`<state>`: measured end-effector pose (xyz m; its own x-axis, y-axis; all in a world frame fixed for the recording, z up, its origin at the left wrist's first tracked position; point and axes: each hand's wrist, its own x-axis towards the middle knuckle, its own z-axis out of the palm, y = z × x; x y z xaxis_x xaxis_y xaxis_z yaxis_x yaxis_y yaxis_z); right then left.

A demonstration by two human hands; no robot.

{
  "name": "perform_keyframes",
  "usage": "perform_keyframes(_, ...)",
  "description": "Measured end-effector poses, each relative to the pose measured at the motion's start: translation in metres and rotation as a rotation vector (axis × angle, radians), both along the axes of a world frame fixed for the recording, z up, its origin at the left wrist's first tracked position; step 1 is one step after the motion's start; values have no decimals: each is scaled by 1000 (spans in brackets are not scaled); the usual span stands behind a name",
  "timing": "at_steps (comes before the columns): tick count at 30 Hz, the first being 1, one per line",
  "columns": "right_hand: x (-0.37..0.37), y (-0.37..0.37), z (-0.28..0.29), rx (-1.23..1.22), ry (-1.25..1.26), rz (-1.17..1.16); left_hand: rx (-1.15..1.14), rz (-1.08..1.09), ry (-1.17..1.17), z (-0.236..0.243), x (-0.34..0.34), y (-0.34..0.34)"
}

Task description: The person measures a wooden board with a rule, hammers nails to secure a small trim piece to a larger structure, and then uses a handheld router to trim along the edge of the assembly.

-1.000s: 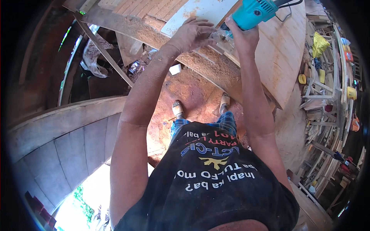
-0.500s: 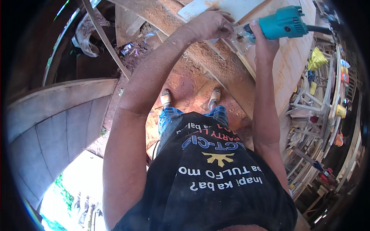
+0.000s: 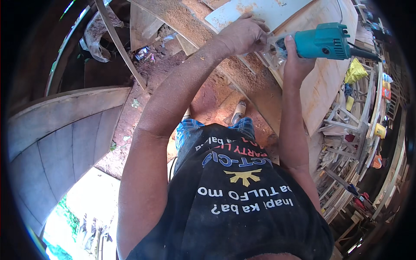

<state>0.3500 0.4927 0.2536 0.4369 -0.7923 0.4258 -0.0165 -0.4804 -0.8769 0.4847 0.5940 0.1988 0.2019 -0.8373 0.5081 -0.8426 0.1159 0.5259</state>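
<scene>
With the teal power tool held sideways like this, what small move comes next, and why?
Probably hold the teal power tool steady in the right hand and ease the left hand back: its fingers are close to the clear base, and a black cord runs from the other end.

The right hand (image 3: 299, 63) grips a teal power tool (image 3: 323, 42) on its side, thumb along the body, its black cord (image 3: 365, 53) pointing right. The left hand (image 3: 245, 35) curls its fingers at the tool's clear end (image 3: 276, 47); whether they touch it is hard to tell. Beyond lies a white board (image 3: 251, 14) dusted with sawdust. At right, a yellow bag (image 3: 356, 71) sits near stacked wood strips (image 3: 342, 125).
</scene>
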Motion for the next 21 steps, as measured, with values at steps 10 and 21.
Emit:
perform_keyframes(10,0,-9,-10,-54,6,-23,-59,31,-13,-4,0,-9)
perform_keyframes(21,-11,-60,24,228,-44,87,-233,190,550,0,8,0)
